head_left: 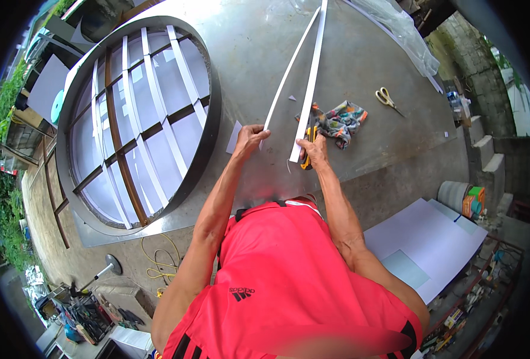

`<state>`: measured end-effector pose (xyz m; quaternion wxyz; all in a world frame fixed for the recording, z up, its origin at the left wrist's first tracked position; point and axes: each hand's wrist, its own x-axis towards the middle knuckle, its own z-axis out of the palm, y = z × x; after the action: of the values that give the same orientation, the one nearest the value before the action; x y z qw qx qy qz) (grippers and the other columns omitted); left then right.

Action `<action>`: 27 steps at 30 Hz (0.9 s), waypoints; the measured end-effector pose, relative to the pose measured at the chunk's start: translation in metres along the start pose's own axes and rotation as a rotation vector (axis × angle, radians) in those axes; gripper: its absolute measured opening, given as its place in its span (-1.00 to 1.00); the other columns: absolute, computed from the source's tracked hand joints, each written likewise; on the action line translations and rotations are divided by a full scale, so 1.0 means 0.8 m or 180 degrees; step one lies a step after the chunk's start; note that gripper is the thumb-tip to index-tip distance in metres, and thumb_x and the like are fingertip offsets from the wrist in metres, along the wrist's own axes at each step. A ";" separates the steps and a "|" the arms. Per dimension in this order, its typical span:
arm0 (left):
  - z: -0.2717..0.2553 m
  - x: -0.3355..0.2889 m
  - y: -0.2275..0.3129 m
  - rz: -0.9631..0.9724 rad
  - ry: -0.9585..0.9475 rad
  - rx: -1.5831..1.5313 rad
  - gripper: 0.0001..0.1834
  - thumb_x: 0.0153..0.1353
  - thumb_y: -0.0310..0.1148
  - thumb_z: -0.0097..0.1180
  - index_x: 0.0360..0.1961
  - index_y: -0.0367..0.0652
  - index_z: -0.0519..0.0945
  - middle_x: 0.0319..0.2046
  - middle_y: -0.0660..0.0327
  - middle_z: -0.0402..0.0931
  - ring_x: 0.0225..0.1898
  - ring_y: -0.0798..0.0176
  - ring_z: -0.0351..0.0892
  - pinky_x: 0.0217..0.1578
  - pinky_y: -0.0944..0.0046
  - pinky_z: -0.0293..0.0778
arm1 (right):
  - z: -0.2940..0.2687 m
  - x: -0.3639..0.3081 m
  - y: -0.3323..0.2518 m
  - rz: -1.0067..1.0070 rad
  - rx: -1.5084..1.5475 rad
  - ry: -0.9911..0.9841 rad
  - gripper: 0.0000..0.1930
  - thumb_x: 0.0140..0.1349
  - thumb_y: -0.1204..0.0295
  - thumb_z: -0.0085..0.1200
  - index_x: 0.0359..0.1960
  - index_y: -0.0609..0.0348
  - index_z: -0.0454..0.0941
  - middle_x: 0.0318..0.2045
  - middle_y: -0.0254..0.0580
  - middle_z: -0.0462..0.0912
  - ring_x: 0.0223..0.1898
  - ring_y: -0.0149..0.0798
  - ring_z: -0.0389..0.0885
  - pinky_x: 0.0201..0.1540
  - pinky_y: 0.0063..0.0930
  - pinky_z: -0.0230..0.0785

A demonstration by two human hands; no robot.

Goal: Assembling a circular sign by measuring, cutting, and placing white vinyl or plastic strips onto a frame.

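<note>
At the left end of the worktop (pixel 372 54), a sheet of smooth grey metal with a dull, scuffed sheen, lies a big round frame (pixel 215 90). Its rim is a deep dark band; inside, brown bars (pixel 114 119) with a rusty look cross flat white strips (pixel 184 66) over a pale, glossy backing. Just right of it, near the worktop's near edge, a flat pale piece (pixel 234 137) with straight sides lies partly behind the left hand (pixel 250 140). That hand is closed, pinching the near end of a narrow strip (pixel 289 67), thin, white and gently bowed. A small pointed scrap (pixel 292 97) lies between this and a wide strip (pixel 311 78), flat, white and straight-edged. The right hand (pixel 317 151) grips a yellow-and-black knife (pixel 306 161), its thumb against the wide strip's near end. Beside it is a crumpled, patterned rag (pixel 341 122) of soft cloth, then pale-handled scissors (pixel 386 99) pointing toward the near right corner. Clear, wrinkled plastic (pixel 408 36) lies along the far right edge.

Both strips point away from the person, their long axes running from near the near edge toward the far side and slanting slightly right. They converge there, making a slim V that opens toward the person.
</note>
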<state>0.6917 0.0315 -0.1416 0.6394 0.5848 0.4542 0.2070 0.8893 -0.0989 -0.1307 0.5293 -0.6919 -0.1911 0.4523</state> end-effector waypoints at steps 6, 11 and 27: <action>0.005 -0.011 0.018 -0.0164 0.0044 -0.0376 -0.61 0.20 -0.19 0.31 -0.14 -0.33 0.71 -0.49 0.31 0.59 -0.47 0.46 0.48 -0.48 0.37 0.34 | 0.015 0.032 0.007 0.0148 -0.0111 -0.0460 -0.79 0.02 0.53 0.27 -0.34 0.26 0.48 -0.63 -0.24 0.56 -0.71 -0.31 0.57 -0.69 -0.40 0.42; 0.008 -0.010 -0.001 -0.0276 -0.0247 -0.0205 -0.72 0.22 -0.29 0.26 -0.35 -0.37 0.67 -0.54 0.25 0.57 -0.54 0.42 0.49 -0.50 0.34 0.37 | 0.029 0.057 0.013 0.0259 -0.0236 -0.1002 -0.79 0.02 0.58 0.28 -0.30 0.34 0.53 -0.53 -0.11 0.67 -0.60 -0.23 0.71 -0.69 -0.44 0.47; 0.032 -0.026 -0.021 -0.0097 0.0198 0.0351 -0.65 0.19 -0.32 0.27 -0.03 -0.23 0.64 -0.41 0.18 0.70 -0.35 0.35 0.67 -0.28 0.23 0.56 | 0.066 0.073 0.010 0.0308 -0.0110 -0.1640 -0.76 0.10 0.49 0.24 -0.21 0.35 0.58 -0.49 -0.09 0.71 -0.65 -0.28 0.65 -0.65 -0.44 0.47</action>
<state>0.6980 -0.0034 -0.1528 0.5948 0.6054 0.4935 0.1900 0.8743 -0.0291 -0.1645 0.4291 -0.5712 -0.2938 0.6351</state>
